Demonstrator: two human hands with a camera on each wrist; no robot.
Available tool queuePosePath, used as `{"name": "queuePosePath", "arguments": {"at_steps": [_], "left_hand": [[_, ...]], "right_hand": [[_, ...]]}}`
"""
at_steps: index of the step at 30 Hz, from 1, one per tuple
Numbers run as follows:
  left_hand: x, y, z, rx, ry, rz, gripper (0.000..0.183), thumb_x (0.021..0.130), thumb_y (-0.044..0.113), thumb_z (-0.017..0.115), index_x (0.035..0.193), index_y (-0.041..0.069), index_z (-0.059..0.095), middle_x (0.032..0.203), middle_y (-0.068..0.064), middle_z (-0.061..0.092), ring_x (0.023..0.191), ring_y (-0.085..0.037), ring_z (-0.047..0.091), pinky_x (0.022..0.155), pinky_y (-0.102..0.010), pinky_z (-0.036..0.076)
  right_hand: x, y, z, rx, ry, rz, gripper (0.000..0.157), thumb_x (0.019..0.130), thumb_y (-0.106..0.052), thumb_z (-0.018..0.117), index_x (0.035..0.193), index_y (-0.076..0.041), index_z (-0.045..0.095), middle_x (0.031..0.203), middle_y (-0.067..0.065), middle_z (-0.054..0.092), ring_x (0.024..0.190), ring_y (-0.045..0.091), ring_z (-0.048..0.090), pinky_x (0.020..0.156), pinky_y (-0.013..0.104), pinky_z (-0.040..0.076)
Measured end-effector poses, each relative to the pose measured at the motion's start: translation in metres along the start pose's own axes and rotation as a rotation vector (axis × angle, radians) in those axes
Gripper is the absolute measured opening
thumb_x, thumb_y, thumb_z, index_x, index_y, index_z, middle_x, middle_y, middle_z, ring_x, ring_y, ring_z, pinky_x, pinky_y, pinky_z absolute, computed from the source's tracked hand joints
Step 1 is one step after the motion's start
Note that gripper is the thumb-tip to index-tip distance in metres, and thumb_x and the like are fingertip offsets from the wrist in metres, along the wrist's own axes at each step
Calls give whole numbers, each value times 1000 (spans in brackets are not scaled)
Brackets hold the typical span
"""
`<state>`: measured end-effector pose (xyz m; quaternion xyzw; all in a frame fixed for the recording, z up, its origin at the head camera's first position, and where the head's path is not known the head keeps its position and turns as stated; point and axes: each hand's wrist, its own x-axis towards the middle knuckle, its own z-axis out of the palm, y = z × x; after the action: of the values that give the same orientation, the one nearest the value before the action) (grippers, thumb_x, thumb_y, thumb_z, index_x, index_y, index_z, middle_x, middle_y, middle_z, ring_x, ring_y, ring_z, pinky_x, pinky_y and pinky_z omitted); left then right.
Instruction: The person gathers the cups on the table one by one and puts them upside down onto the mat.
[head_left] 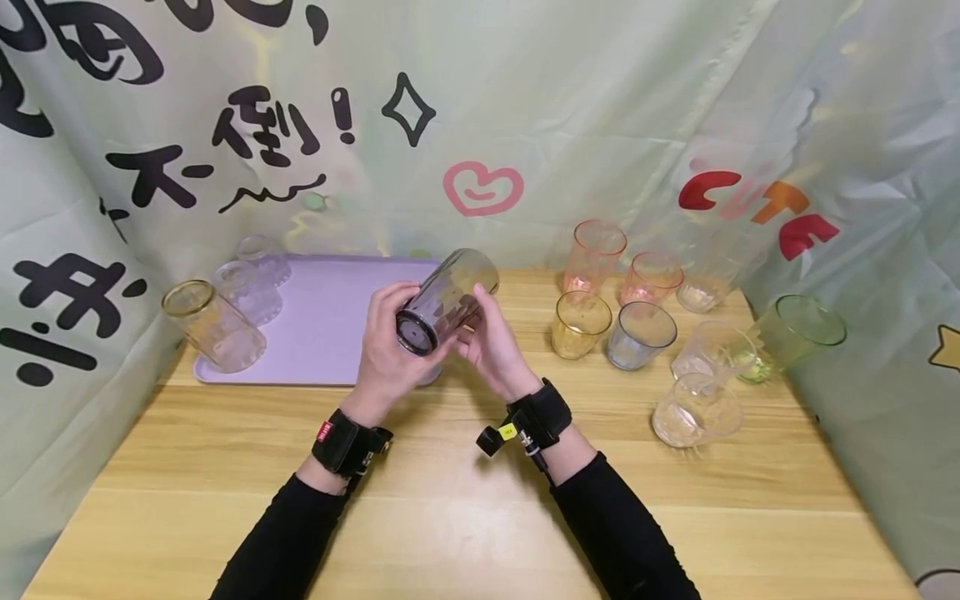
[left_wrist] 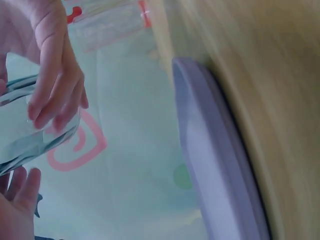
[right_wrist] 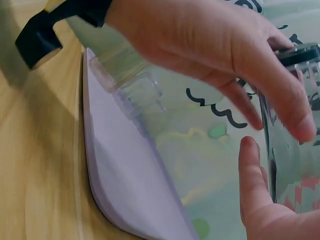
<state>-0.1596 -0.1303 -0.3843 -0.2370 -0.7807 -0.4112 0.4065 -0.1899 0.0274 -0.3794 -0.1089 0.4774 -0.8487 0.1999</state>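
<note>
Both hands hold a tall grey-tinted glass over the right part of a lilac tray. It is tilted, with its thick dark base toward the lower left and its mouth toward the upper right. My left hand grips it around the base end. My right hand has its thumb along the side near the mouth, with the other fingers partly hidden beneath. In the left wrist view, fingers of the right hand curve over the glass. The right wrist view shows the left hand curled over the base end.
An amber-rimmed glass and two clear glasses stand at the tray's left end. On the table's right are a tall red-rimmed glass, a yellow glass, a blue-grey glass, a green glass and several others. Fabric hangs behind the table.
</note>
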Motion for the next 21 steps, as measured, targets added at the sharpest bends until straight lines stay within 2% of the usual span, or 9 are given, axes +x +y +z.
{"name": "queuePosePath", "arguments": {"at_steps": [3, 6, 7, 10, 13, 14, 15, 17, 21], "left_hand": [[3, 0, -4, 1, 20, 14, 78, 60, 25, 80, 123, 0, 43, 125, -15, 44, 112, -25, 41, 97, -41, 39], [15, 16, -12, 3, 80, 34, 75, 57, 18, 81, 118, -7, 45, 118, -21, 48, 109, -28, 44, 95, -42, 40], [20, 21, -16, 10, 104, 38, 74, 56, 16, 82, 116, -8, 45, 116, -23, 49, 107, -29, 45, 94, -41, 41], [31, 29, -25, 38, 172, 36, 72, 54, 12, 82, 112, -12, 46, 110, -27, 51, 105, -31, 46, 92, -42, 41], [33, 11, -32, 93, 211, 19, 73, 55, 20, 82, 114, -7, 49, 112, -21, 53, 106, -27, 47, 92, -41, 41], [34, 4, -34, 109, 221, 7, 74, 55, 23, 82, 116, -5, 50, 113, -18, 53, 106, -25, 46, 92, -40, 41], [34, -3, -36, 130, 228, -6, 75, 55, 26, 82, 117, -3, 50, 113, -16, 54, 106, -23, 46, 92, -40, 41], [37, -15, -42, 170, 240, -39, 74, 56, 31, 82, 117, 2, 52, 114, -10, 54, 105, -20, 46, 92, -38, 41], [46, -33, -54, 243, 229, -102, 73, 56, 36, 82, 117, 8, 53, 114, -7, 52, 105, -18, 45, 93, -38, 39]], "right_hand": [[0, 1, -1, -42, -1, -5, 58, 88, -57, 42, 127, -15, 40, 118, 12, 45, 96, 26, 51, 84, 36, 48], [1, 2, -3, -91, 4, -33, 52, 91, -52, 40, 123, -11, 45, 117, 13, 47, 97, 31, 50, 88, 44, 46], [8, 13, -12, -114, 4, -46, 51, 92, -49, 40, 123, -9, 47, 117, 13, 48, 96, 31, 50, 87, 44, 46], [8, 16, -13, -252, 11, -92, 50, 92, -41, 44, 127, -6, 47, 122, 17, 49, 101, 36, 50, 88, 50, 45], [8, 21, -13, -455, 18, -113, 46, 90, -32, 52, 126, -4, 48, 121, 17, 51, 97, 29, 55, 86, 48, 47], [1, 13, -5, -543, 19, -116, 45, 88, -30, 55, 125, -5, 50, 121, 15, 52, 97, 28, 55, 87, 48, 47], [0, 14, -4, -618, 11, -119, 43, 87, -29, 58, 123, -6, 52, 119, 12, 54, 96, 25, 55, 86, 46, 47], [-2, 17, -5, -776, -25, -144, 39, 85, -27, 61, 119, -9, 55, 116, 7, 57, 94, 18, 56, 83, 38, 50], [-5, 22, -3, -1026, -119, -221, 35, 81, -24, 66, 113, -11, 59, 111, 1, 58, 94, 17, 54, 77, 27, 50]]}}
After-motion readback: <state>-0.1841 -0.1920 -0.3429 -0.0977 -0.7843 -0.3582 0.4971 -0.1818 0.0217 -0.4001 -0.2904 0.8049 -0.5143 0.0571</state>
